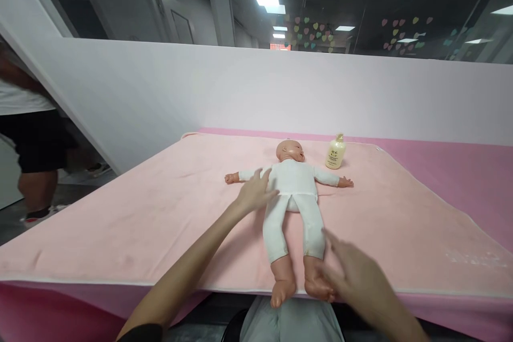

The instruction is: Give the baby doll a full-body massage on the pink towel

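A baby doll (296, 179) with a white cloth body lies on its back, arms spread, head turned to the right. Its bare feet reach the near edge of the pink towel (140, 214). My left hand (256, 192) is over the left side of the doll's waist, fingers apart and holding nothing; whether it touches the cloth I cannot tell. Beside the doll's lower leg on the right is my right hand (352, 267), blurred by motion, with its fingers spread and nothing in them.
A pale yellow pump bottle (335, 152) stands right of the doll's head. Behind the table rises a white partition (280, 91) with glass above it. At the far left a person (32, 133) in black shorts stands on the floor. A pink cover (473, 181) shows beyond the towel.
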### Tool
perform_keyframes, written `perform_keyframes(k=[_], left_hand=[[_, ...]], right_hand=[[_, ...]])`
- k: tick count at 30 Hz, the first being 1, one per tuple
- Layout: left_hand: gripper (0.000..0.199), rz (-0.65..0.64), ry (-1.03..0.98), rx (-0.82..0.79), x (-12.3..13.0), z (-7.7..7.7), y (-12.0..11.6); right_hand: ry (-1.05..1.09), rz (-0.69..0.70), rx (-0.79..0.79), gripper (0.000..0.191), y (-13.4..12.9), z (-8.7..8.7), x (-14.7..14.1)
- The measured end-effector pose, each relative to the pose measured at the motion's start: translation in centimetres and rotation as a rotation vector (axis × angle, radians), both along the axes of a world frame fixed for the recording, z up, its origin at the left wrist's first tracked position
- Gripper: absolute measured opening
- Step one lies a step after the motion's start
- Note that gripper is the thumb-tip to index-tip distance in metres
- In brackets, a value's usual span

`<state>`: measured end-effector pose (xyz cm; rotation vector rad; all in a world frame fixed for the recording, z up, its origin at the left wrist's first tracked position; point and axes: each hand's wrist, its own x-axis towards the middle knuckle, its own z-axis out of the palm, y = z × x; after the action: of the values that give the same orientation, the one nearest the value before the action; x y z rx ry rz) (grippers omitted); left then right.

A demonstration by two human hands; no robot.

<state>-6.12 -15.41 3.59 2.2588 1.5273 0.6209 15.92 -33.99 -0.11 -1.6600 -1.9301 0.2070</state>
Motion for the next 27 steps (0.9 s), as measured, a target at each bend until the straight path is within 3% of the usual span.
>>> perform_keyframes(k=[3,5,6,8,10,14,19,22,27], left_hand=[[0.065,0.027,-0.178,0.129,3.5,2.2,4.0],[0.071,0.110,-0.308,0.102,6.6,2.0,6.9],[0.076,0.167,-0.348,0.062,8.0,1.6,8.2],[0.082,0.279,-0.378,0.005,10.3,0.3,10.3],[0.086,0.353,-0.363,0.016,11.6,-1.0,11.8],[0.093,0.383,-0.415,-0.035,11.7,-1.9,13.7],[0.093,0.380,-0.672,-0.215,9.8,-2.8,14.5],[0.090,0.345,-0.831,-0.346,8.4,-3.9,13.7],[0.083,0.270,-0.772,-0.335,7.1,-4.5,10.6]], right_hand=[[0.163,-0.079,-0.053,0.046,8.6,4.7,1.9],[0.353,-0.092,-0.035,0.041,15.6,5.8,2.4],[0.397,-0.134,-0.035,0.039,18.7,5.6,2.4],[0.275,-0.254,-0.062,0.035,23.4,4.0,1.9],[0.084,-0.229,-0.175,0.035,25.9,1.8,1.3],[0.003,-0.192,-0.194,0.040,26.8,-1.3,0.8],[-0.006,-0.212,-0.154,0.038,26.1,-1.3,1.1],[0.005,-0.170,-0.107,0.034,25.1,-1.3,1.5],[0.016,-0.056,-0.079,0.032,22.7,-2.2,2.3]])
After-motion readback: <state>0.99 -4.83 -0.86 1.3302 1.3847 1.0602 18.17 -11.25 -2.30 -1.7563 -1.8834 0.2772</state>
